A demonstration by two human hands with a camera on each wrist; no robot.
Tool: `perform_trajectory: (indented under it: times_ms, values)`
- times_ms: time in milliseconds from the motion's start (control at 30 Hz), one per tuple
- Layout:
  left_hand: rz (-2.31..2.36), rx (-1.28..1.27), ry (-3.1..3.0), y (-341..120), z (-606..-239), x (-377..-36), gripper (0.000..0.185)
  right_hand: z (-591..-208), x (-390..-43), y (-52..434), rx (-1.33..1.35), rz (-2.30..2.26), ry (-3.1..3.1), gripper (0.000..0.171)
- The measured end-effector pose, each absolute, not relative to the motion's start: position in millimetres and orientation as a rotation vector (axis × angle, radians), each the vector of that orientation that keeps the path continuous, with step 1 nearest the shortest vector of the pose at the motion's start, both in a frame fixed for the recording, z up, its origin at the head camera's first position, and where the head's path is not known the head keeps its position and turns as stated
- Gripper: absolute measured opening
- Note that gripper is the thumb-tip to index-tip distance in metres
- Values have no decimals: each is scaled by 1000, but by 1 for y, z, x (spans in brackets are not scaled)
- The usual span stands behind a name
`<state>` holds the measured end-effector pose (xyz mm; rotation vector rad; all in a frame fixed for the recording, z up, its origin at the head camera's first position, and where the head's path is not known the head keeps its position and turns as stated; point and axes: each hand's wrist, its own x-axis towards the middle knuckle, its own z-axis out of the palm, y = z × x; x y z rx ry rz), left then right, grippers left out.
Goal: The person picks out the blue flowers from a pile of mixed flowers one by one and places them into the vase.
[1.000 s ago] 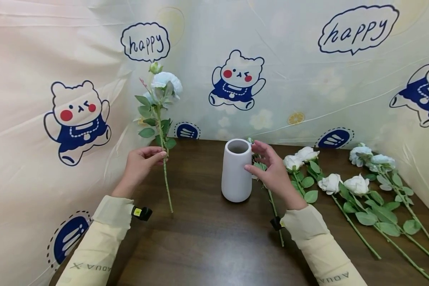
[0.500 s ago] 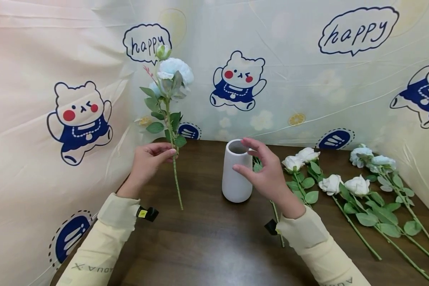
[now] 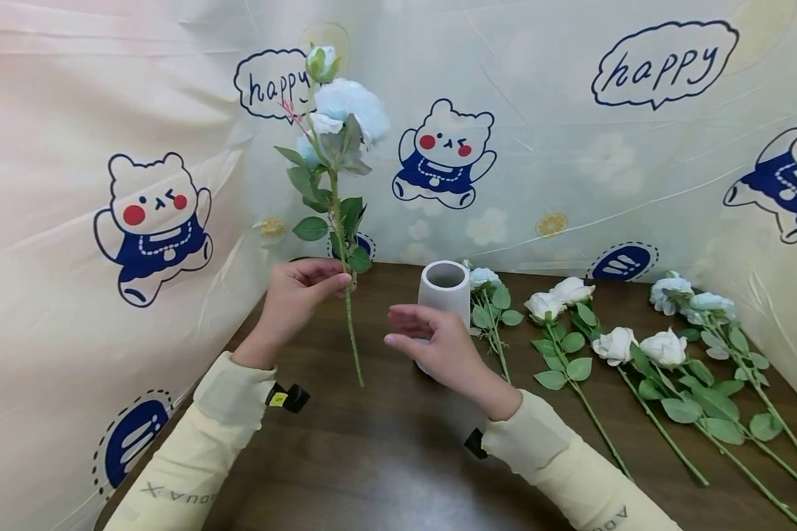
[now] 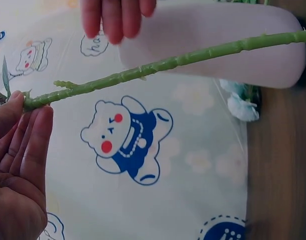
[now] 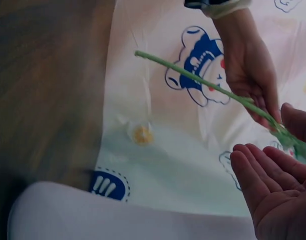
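Right hand point(image 3: 438, 346) hides the vase point(image 3: 446, 284) base (flowers beyond).

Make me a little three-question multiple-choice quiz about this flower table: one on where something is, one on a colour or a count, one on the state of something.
1. Where do the loose flowers lie?
A. On the table, on the person's right of the vase
B. Inside the vase
C. On the person's left of the vase

2. What colour is the vase?
A. Dark blue
B. White
C. Green

3. What is the left hand doing?
A. Lying flat on the table
B. Pinching a flower stem, held upright
C. Gripping the vase

Answers:
1. A: the head view shows white-bloomed stems spread over the dark table on that side, none in the vase.
2. B: it looks plain white in the head view.
3. B: the fingers pinch the stem below the leaves, with the bloom up; the right hand is open before the vase.
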<state>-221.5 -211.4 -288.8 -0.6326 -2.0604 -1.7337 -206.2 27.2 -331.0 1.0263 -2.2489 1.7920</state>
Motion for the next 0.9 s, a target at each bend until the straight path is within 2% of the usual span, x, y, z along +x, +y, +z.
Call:
perform_trajectory:
  times_ms: [300, 667, 900]
  values:
    - [-1742, -750, -2064, -189, -293, -220, 9, -328, -205, 8, 1021, 1733, -2231, 25]
    - [-1747, -774, -2101, -174, -297, -214, 11, -326, -207, 6, 894, 1715, -2246, 11]
    - [-1781, -752, -2076, -173, -299, -214, 12, -325, -207, 5, 866, 1677, -2243, 7]
